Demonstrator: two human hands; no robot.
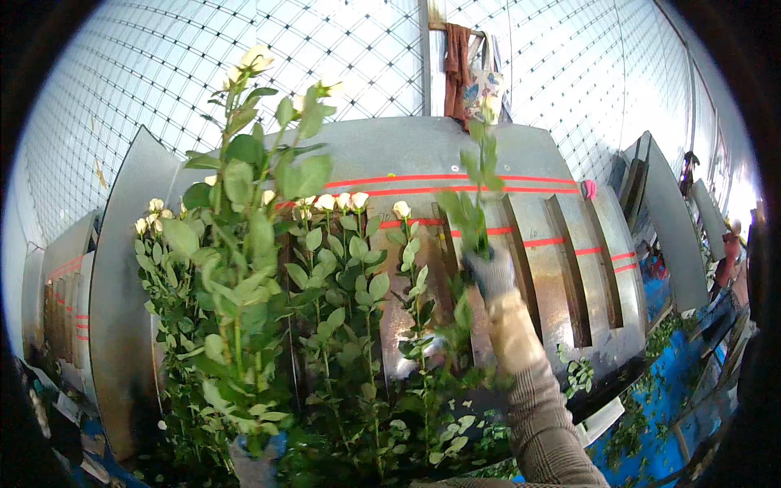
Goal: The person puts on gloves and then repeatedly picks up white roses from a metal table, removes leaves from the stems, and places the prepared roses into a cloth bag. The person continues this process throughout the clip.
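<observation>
My left hand [255, 462], in a grey-blue glove at the bottom edge, grips a bunch of leafy white roses [241, 244] that stands upright close to me. My gloved right hand [491, 274] is shut around a leafy rose stem [479, 207] in front of the metal sorting rack; its pale bloom is blurred against a hanging bag. Left of that hand, a single white rose [401, 210] lies in one slot. Several more white roses [341, 202] fill the slots beside it, and another group of roses [155, 213] rests at the far left, partly hidden by the bunch.
The metal rack [415, 146] has red stripes and raised metal dividers [567, 274]. Side panels [125, 293] stand at its left. A cloth bag [485, 91] and a brown cloth [456, 67] hang behind. Cut leaves lie on blue floor sheeting [665, 390]; a person [732, 256] is far right.
</observation>
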